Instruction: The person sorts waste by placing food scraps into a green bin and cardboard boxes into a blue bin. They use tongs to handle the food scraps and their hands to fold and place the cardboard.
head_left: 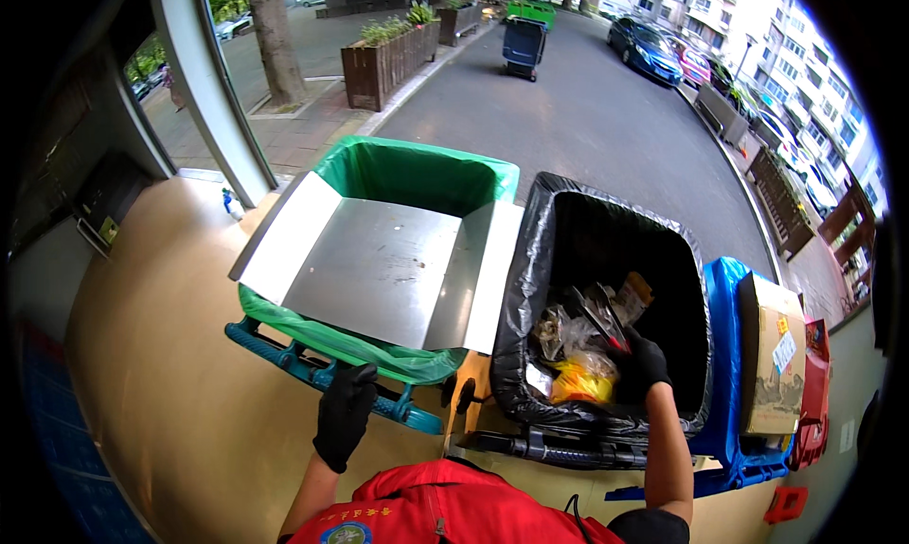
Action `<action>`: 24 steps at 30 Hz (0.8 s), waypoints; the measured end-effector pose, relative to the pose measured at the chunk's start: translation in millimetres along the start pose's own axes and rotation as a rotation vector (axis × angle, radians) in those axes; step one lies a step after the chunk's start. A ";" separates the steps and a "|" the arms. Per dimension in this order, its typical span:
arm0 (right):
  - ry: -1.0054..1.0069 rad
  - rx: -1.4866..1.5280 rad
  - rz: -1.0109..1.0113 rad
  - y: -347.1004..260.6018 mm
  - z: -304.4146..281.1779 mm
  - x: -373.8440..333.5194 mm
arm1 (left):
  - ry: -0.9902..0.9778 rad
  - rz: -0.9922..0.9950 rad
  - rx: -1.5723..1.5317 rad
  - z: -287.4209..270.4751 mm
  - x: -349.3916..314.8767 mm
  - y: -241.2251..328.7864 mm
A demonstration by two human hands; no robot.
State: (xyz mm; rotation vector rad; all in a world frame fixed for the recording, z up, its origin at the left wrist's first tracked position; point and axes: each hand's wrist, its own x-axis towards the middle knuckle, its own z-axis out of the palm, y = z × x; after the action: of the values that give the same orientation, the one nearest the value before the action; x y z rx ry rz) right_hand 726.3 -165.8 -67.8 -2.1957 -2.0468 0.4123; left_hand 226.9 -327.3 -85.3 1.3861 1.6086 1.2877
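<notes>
My right hand point(646, 361), in a black glove, reaches down into a wheeled bin lined with a black bag point(524, 298). It is closed on what look like metal tongs point(597, 309) with a bit of red near the grip; their tips are among the rubbish. Clear plastic bags, a yellow wrapper point(581, 381) and other scraps lie in that bin. My left hand point(346, 417), also gloved in black, is curled into a fist at the teal handle point(275, 353) of the green-lined bin point(379, 359). Whether it grips anything is hidden. A metal tray point(369, 269) rests across that bin's opening.
To the right stand a blue-lined bin point(724, 298) with a cardboard box point(772, 355) on it, and a red bin point(814, 392). Farther off, a dark wheeled bin point(524, 47) stands on the road near planters point(390, 66). A white post point(204, 89) rises at left.
</notes>
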 end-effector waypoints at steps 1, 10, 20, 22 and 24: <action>-0.022 0.015 -0.013 2.8 -5.7 -9.5 | -0.018 -0.008 -0.012 -2.5 -0.9 2.0; 0.313 0.056 -0.080 -12.7 -27.4 -78.5 | 0.032 0.150 0.079 -45.2 -34.5 -10.9; 0.314 -0.189 -0.758 -215.6 1.9 -87.2 | 0.065 0.086 0.078 -116.7 -114.8 -27.8; 0.238 -0.343 -0.802 -253.9 11.5 -81.2 | 0.093 0.051 0.075 -129.7 -131.0 -36.8; 0.238 -0.371 -0.893 -273.5 25.9 -61.7 | 0.131 0.035 0.103 -140.4 -143.7 -47.2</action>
State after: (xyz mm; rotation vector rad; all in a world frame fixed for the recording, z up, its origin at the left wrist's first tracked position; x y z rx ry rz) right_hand 453.1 -206.7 -12.9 -1.1296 -2.7932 -0.3256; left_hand 116.4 -500.6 -103.9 1.4221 1.7677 1.3576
